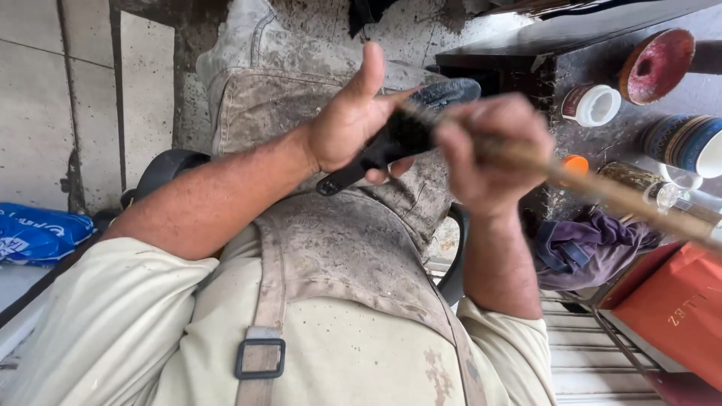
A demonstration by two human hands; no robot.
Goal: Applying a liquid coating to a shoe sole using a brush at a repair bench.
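Above one stained apron, left hand fingers wrap one black shoe; right hand fingers close around one blurred wooden brush.

a stained canvas apron with a metal strap buckle fills the middle of the view. a blue plastic bag lies at the left edge. on the dark, spattered workbench at the right stand a white-lidded tub, a red-crusted round tin near the top corner, a striped mug and an orange cap. below them, a purple rag lies bunched beside an orange box.
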